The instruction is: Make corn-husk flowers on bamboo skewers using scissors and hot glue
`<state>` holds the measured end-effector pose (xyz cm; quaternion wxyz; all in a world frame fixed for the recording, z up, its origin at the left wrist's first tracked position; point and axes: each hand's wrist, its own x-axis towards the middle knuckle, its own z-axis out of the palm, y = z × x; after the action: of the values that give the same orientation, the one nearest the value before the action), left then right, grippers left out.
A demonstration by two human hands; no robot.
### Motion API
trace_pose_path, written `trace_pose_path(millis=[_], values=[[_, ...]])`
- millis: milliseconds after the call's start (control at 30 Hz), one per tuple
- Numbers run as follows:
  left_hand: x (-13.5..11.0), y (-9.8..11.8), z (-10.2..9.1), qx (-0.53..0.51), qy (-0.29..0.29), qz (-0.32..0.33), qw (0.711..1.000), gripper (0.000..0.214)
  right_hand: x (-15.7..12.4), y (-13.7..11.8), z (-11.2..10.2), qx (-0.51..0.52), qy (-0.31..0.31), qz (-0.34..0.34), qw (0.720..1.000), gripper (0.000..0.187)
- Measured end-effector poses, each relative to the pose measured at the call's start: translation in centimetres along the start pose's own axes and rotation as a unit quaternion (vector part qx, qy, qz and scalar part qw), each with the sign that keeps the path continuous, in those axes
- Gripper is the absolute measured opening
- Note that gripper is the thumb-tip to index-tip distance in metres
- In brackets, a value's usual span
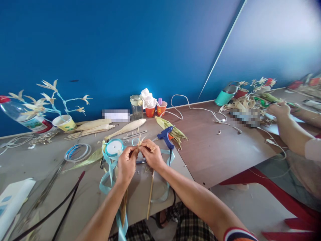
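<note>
Bottle (37,122) with a red cap leans at the far left of the grey surface (92,194), partly behind pale flowers (37,107) on light-blue stems that rise from a yellow cup (64,124). Nearer the front lie a white sheet (15,197) and a dark rod (79,180). Next come a ring-shaped coil (87,152) and, behind it, dry husks (95,127) near the wall. A spool (114,147) of light-blue ribbon (122,231) sits just beside the left hand (126,165), its ribbon trailing past the wrist and over the front edge.

At the centre both hands meet. The left hand's grip is pinched on a pale husk piece (139,143), and the right hand (152,154) pinches the same piece, which sticks up between the fingertips above the surface. Behind them stand a glass jar (137,108) and two red cups, the left one (150,111) holding crumpled white paper (147,98).

Right of the hands, a blue glue gun (166,136) lies touching greenish husks (162,122). Farther right, a white cord (199,108) winds towards a turquoise container (224,97), and a co-worker's hand (279,109) works over a husk heap (242,104).
</note>
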<state>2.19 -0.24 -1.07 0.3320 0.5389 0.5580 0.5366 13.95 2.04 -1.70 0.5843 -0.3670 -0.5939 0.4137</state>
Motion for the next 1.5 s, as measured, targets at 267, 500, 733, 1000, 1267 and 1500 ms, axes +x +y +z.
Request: trace_pose_path(millis=[267, 500, 733, 1000, 1267, 1500], values=[[-0.29, 0.13, 0.18, 0.026, -0.008, 0.03, 0.999, 0.012, 0.08, 0.32, -0.02, -0.014, 0.009, -0.009, 1.0, 0.011], [0.07, 0.03, 0.1, 0.012, 0.001, 0.008, 1.0, 0.014, -0.06, 0.56, 0.11, 0.003, 0.005, 0.02, 1.0, 0.016], [0.61, 0.02, -0.36, -0.001, 0.021, -0.033, 0.999, 0.016, -0.31, 0.5, 0.49, 0.056, -0.046, 0.044, 0.996, 0.025], [0.32, 0.43, -0.02, -0.013, 0.014, -0.02, 1.0, 0.016, -0.19, 0.34, 0.4, 0.052, -0.023, 0.051, 0.997, 0.017], [0.07, 0.51, 0.28, -0.026, 0.007, -0.023, 0.999, 0.019, -0.24, 0.26, 0.26, -0.014, 0.009, 0.034, 0.999, 0.01], [0.01, 0.01, 0.38, -0.03, -0.005, -0.015, 0.999, 0.017, -0.2, -0.17, 0.25, -0.046, 0.035, 0.009, 0.998, 0.008]])
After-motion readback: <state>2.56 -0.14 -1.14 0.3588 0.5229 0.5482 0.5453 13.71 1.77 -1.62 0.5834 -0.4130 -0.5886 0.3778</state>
